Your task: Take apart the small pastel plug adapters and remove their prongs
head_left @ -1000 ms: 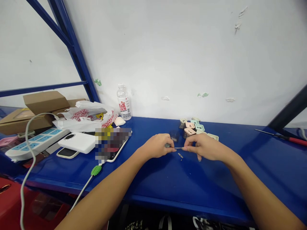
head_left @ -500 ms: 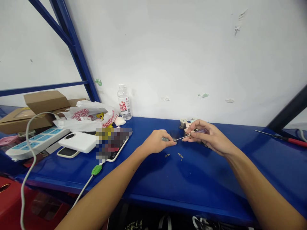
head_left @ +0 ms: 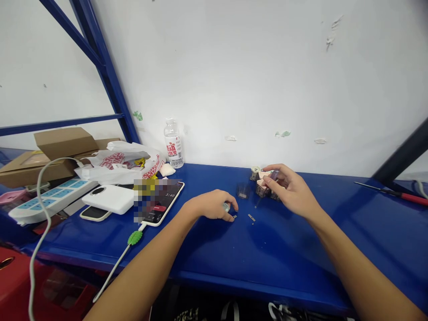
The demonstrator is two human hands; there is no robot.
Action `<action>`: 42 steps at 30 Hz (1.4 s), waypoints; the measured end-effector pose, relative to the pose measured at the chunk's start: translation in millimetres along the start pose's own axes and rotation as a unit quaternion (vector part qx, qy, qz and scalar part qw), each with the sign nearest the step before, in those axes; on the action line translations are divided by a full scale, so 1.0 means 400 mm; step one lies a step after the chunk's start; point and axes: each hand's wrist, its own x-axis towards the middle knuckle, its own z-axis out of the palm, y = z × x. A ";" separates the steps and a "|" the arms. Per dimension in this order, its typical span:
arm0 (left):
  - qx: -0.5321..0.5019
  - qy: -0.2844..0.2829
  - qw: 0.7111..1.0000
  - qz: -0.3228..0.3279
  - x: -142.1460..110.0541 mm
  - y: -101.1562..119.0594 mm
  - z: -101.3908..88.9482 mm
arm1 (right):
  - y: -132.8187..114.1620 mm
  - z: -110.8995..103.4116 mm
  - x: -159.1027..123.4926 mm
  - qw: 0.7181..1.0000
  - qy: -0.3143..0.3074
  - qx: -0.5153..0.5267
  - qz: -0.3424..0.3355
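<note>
My left hand [head_left: 216, 204] is just above the blue table, fingers curled around a small pale piece [head_left: 226, 207] whose kind I cannot make out. Its thumb and fingertip reach a small metal strip [head_left: 235, 216]. A second metal strip [head_left: 252, 217] lies to the right, with a tiny bit beside it. In my right hand [head_left: 294, 189] is a screwdriver [head_left: 274, 174] with a purplish handle, its thin shaft slanting down toward the table. Behind it stand several small pink and white plastic parts [head_left: 261, 188], partly hidden by the fingers. A dark see-through cup [head_left: 243, 191] sits between the hands.
A clear bottle [head_left: 174, 145] stands by the wall. On the left lie a phone [head_left: 167, 203] with a cable, a white power bank [head_left: 109, 199], a power strip [head_left: 53, 196], plastic bags [head_left: 123, 160] and a cardboard box [head_left: 63, 142]. A red-handled tool [head_left: 413, 198] lies far right.
My left hand has moved away from the screwdriver shaft, down and left to the metal strip. The screwdriver in my right hand has swung from nearly level to pointing downward.
</note>
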 end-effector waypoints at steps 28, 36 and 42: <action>-0.132 -0.102 0.978 -0.126 -0.038 -0.017 -0.042 | 0.000 0.153 -0.049 0.902 -0.303 -0.284 -0.115; -0.093 -0.093 0.986 -0.103 -0.034 -0.025 -0.042 | 0.004 0.149 -0.053 0.912 -0.305 -0.253 -0.105; -0.039 -0.078 0.994 -0.069 -0.028 -0.024 -0.044 | 0.009 0.153 -0.051 0.922 -0.313 -0.207 -0.095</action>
